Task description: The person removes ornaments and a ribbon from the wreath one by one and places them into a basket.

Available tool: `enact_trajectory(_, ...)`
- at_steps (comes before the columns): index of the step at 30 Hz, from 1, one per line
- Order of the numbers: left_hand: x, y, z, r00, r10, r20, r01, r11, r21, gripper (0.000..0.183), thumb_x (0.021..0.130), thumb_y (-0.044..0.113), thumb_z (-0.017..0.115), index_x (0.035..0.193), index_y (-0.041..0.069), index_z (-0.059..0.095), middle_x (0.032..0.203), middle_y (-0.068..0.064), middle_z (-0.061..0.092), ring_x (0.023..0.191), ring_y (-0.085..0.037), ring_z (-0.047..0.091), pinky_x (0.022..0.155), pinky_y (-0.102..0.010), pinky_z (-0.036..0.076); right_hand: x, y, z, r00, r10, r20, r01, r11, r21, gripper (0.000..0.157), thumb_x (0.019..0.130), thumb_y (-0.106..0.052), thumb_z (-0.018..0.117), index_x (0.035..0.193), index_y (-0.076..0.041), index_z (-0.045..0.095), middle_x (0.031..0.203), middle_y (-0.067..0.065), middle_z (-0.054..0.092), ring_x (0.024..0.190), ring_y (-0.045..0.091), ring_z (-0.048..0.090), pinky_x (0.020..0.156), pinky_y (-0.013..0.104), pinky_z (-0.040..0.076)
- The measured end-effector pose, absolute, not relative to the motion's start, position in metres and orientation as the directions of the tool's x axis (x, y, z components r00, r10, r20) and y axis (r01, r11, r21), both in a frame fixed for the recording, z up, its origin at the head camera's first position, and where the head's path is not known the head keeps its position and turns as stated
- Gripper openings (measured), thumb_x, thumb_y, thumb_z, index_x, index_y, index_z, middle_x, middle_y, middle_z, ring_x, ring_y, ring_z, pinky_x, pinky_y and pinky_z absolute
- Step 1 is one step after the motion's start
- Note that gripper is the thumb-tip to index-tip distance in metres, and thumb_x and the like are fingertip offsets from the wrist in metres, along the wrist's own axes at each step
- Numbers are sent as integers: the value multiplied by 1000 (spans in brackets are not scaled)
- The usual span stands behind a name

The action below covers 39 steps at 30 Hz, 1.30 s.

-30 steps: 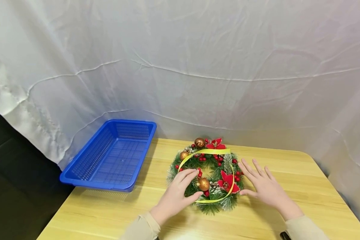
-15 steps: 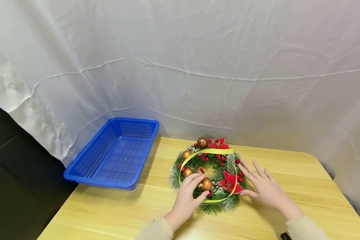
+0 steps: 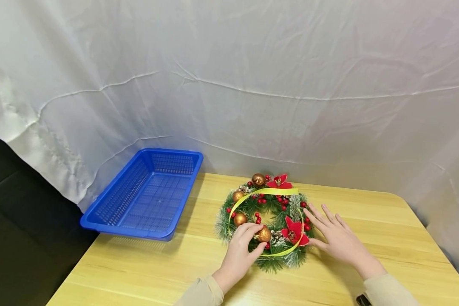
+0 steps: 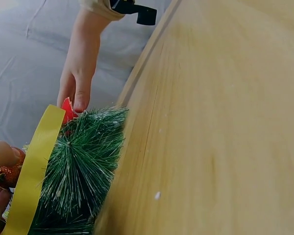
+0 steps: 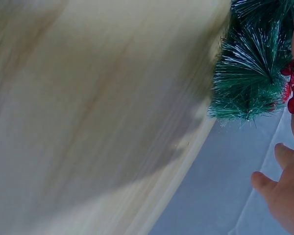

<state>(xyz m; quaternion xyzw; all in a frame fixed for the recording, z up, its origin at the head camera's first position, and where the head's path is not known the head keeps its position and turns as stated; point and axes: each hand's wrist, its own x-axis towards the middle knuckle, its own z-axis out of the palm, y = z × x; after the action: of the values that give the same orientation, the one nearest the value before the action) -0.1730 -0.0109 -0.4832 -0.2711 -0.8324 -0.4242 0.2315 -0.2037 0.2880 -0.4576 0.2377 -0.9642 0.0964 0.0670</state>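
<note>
Left grip (image 3: pixel 240 250) is pinching a gold ball (image 3: pixel 264 234) on the wreath (image 3: pixel 272 264), right grip (image 3: pixel 337 240) fingers spread, touching its side. Wreath's by the surface's (image 3: pixel 390 242) far edge, room toward the right edge.

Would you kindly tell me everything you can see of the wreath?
The wreath is a ring of frosted, artificial-looking green needles, set with red flowers, red berries, pine cones and four bronze-gold baubles. It lies flat on the wooden table, right of the blue basket. A yellow ribbon curves over it. The left hand pinches the glittery front bauble; the right hand has its fingers at the ring's right edge.
</note>
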Motion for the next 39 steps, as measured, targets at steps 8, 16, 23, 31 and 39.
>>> enact_trajectory(8,-175,-10,-485,-741,258,620,656,479,584,41,82,16,74,120,9,61,119,1,56,111,-15,51,97,-32,46,-204,288,-457,-892,-422,165,-447,878,-173,83,90,-57,53,153,-16,20,159,1,7,143,33,2,113,55,-2)
enact_trajectory(16,-174,-10,-482,-700,225,678,695,430,575,41,79,13,77,117,9,61,118,-3,57,110,-17,52,95,-31,47,-205,289,-459,-892,-419,168,-446,878,-173,82,90,-57,53,154,-17,18,159,0,7,144,32,2,113,56,0)
enact_trajectory(23,-170,-15,-473,-728,174,663,676,344,652,42,79,13,77,118,11,62,118,-1,59,109,-14,54,95,-30,48,-205,288,-457,-895,-414,168,-440,881,-175,82,90,-57,52,154,-18,19,159,0,10,144,32,3,113,56,0)
enact_trajectory(31,-170,-27,-456,-738,108,666,668,262,697,40,78,10,78,116,9,64,113,3,59,97,-14,58,84,-26,52,-206,287,-457,-897,-413,159,-438,880,-183,81,91,-56,52,153,-16,20,159,2,10,144,32,4,114,51,-5)
enact_trajectory(39,-176,-51,-438,-743,17,669,648,267,713,40,77,5,78,114,9,64,112,-1,61,96,-18,60,86,-29,53,-207,286,-458,-898,-412,156,-436,879,-190,82,91,-55,53,153,-15,20,159,1,10,144,33,5,114,53,-2)
